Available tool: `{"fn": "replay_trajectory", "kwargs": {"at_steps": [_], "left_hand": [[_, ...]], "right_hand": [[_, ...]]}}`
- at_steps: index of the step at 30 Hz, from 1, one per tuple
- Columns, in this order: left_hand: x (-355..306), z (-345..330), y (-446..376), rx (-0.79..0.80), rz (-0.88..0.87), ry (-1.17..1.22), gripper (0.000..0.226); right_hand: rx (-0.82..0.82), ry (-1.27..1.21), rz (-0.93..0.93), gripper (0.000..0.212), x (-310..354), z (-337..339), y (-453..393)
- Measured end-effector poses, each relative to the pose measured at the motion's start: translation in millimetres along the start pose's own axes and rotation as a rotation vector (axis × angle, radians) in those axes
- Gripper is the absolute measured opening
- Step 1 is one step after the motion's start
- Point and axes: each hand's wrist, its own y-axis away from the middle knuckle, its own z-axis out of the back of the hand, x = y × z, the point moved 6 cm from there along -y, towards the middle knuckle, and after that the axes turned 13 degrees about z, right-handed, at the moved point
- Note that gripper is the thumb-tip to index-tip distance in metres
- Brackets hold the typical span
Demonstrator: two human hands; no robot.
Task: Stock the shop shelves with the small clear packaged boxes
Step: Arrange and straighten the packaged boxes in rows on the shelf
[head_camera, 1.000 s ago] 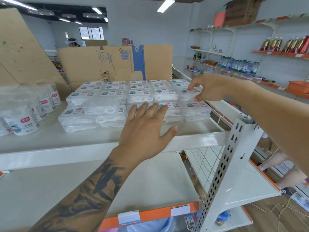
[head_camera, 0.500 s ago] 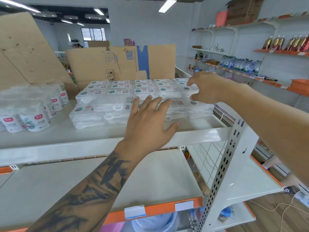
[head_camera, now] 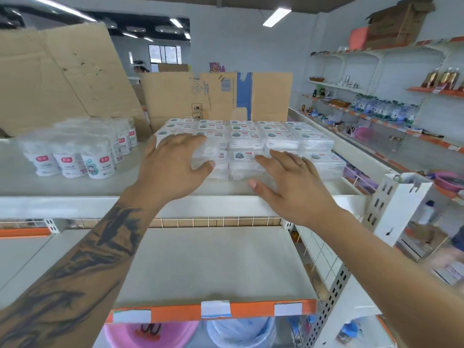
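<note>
While both hands reach in, the clear boxes (head_camera: 253,146) sit at twelve o'clock from the fingers. The left hand (head_camera: 173,167) rests spread on them, nearer. The right hand (head_camera: 288,182) is spread too, holding nothing.

Left hand (head_camera: 173,164) hides the front-left clear boxes (head_camera: 281,141); lower-right corner is motion-blurred

Your top shelf (head_camera: 75,189) carries the block of clear boxes (head_camera: 281,144) at its right end, a cluster of white tubs (head_camera: 82,151) to their left, and cardboard sheets (head_camera: 216,96) standing behind both.
</note>
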Motion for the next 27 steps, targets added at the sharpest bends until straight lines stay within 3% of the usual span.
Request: {"fn": "replay_trajectory", "kwargs": {"at_steps": [8, 12, 16, 21, 24, 27], "left_hand": [[9.5, 4.0, -7.3, 0.087, -0.056, 0.099, 0.057], [11.7, 17.6, -3.0, 0.040, -0.069, 0.184, 0.046], [-7.5, 33.8, 21.6, -0.037, -0.152, 0.442, 0.034], [-26.5, 17.9, 57.1, 0.270, -0.095, 0.712, 0.022], [-34.1, 10.1, 74.3, 0.383, -0.096, 0.810, 0.020], [-35.0, 7.2, 84.5, 0.374, -0.039, 0.912, 0.025]], "right_hand": [[-0.159, 0.117, 0.004, 0.062, 2.0, -10.7, 6.2], [-0.168, 0.113, -0.001, 0.062, -0.7, -12.9, 5.4], [-0.209, 0.073, -0.003, 0.058, -0.2, -11.5, 5.1], [-0.501, -0.344, 0.097, 0.047, 24.8, 17.0, 24.5], [-0.511, -0.581, 0.072, 0.050, 43.8, 21.1, 48.9], [-0.502, -0.837, 0.025, 0.049, 47.2, 11.3, 64.8]]}}
